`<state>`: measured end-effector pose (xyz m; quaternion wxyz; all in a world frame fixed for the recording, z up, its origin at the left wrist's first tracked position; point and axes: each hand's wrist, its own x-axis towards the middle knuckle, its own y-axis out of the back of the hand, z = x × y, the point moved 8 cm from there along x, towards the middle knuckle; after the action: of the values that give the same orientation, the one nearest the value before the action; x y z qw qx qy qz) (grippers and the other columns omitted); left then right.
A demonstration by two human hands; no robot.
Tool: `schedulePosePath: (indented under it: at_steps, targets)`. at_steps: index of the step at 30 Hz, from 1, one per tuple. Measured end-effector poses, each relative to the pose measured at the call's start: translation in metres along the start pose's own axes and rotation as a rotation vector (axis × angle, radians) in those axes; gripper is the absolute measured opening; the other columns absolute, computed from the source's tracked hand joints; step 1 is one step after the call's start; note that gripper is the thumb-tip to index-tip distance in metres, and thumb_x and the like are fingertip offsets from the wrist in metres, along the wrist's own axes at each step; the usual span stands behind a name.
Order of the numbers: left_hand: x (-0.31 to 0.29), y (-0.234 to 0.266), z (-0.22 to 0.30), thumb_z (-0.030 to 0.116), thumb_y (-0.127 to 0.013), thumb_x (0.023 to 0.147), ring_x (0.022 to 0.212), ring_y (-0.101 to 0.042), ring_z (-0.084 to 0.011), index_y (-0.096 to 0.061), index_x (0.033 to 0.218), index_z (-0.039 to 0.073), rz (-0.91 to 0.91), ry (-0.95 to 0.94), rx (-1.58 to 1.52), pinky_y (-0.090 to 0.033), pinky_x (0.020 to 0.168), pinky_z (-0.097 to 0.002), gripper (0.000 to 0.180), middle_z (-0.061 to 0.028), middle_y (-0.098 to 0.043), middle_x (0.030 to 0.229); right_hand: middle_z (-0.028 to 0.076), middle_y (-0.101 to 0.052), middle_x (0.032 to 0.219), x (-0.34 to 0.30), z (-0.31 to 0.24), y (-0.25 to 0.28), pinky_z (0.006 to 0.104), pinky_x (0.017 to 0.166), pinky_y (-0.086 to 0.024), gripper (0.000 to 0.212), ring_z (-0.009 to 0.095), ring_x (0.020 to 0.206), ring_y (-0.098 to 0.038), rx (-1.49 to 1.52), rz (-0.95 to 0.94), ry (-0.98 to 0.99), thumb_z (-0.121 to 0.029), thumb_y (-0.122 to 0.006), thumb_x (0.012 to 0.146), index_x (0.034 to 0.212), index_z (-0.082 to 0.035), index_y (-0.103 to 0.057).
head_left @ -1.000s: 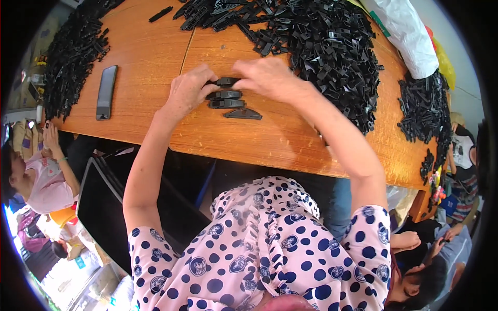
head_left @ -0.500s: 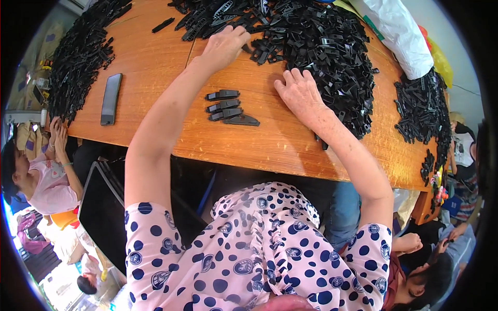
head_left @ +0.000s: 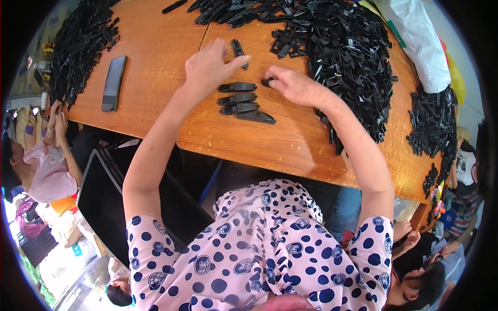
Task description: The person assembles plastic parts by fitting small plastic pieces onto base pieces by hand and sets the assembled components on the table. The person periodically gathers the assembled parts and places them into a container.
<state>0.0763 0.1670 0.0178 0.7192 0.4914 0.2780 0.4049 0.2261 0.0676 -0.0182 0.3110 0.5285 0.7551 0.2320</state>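
My left hand [head_left: 208, 66] is over the table with its fingers apart. Its thumb crosses a long black plastic part [head_left: 237, 47], while the fingertips stay left of that piece. To its right, my right hand [head_left: 296, 86] pinches a small black plastic piece [head_left: 266, 82] between thumb and fingers; most of that piece is hidden. Just below both hands, three similar black parts [head_left: 238, 98] lie in a stacked row. A wedge-shaped black part [head_left: 258, 117] touches the lowest of them.
A large heap of small black parts [head_left: 353, 72] covers the table [head_left: 155, 78] at right. Longer black parts [head_left: 233, 13] lie along the far side, with another pile [head_left: 78, 46] at left. A phone [head_left: 113, 84] rests left of my arm. Other people sit around the table.
My left hand has drawn back from the far pile, and a long black part now lies under its thumb. My right hand has left the heap's edge, moving left with a small piece.
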Motion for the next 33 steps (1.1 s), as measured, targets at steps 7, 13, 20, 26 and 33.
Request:
schedulePosePath:
  at_steps: [7,13,20,26,33]
  targets:
    - [0.016,-0.018,0.008,0.038,-0.071,0.088,0.091,-0.068,-0.0300,-0.057,0.111,0.008,0.076,-0.249,0.044,-0.053,0.077,-0.0431,0.041,-0.0081,-0.065,0.109,0.002,-0.067,0.091,0.008,0.011,0.011,0.0254,0.069,-0.049,0.022,0.008,0.075,-0.057,0.300,-0.016,-0.237,-0.014,-0.060,0.098,0.116,-0.002,-0.060]
    - [-0.015,-0.009,-0.009,0.024,-0.068,0.091,0.095,-0.066,-0.0302,-0.059,0.113,0.009,-0.032,-0.371,-0.080,-0.053,0.079,-0.0443,0.028,-0.0048,-0.061,0.109,0.012,-0.070,0.104,-0.009,-0.019,0.026,0.0369,0.078,-0.054,0.030,0.029,0.086,-0.069,-0.062,0.243,0.141,-0.027,-0.069,0.093,0.111,-0.004,-0.064]
    - [-0.024,-0.009,-0.018,0.025,-0.072,0.087,0.091,-0.064,-0.0274,-0.064,0.103,0.010,0.057,-0.372,-0.147,-0.053,0.075,-0.0402,0.023,-0.0043,-0.059,0.099,0.009,-0.064,0.099,-0.007,-0.040,0.013,0.0418,0.069,-0.056,0.026,0.032,0.089,-0.067,-0.376,0.070,0.218,-0.023,-0.069,0.091,0.109,-0.005,-0.062]
    - [-0.027,-0.005,-0.022,0.022,-0.074,0.085,0.088,-0.064,-0.0259,-0.065,0.097,0.009,0.092,-0.398,-0.243,-0.053,0.073,-0.0391,0.020,-0.0034,-0.059,0.095,0.010,-0.067,0.092,0.010,-0.058,0.033,0.0408,0.065,-0.055,0.021,0.033,0.079,-0.068,-0.328,0.256,0.279,-0.019,-0.069,0.091,0.104,-0.004,-0.060]
    - [-0.028,-0.006,-0.023,0.020,-0.076,0.082,0.084,-0.064,-0.0265,-0.066,0.091,0.007,0.112,-0.417,-0.316,-0.052,0.070,-0.0390,0.018,-0.0041,-0.061,0.089,0.013,-0.067,0.086,0.028,-0.059,0.019,0.0433,0.065,-0.055,0.018,0.034,0.081,-0.069,-0.451,0.075,0.273,-0.017,-0.067,0.092,0.096,-0.005,-0.055]
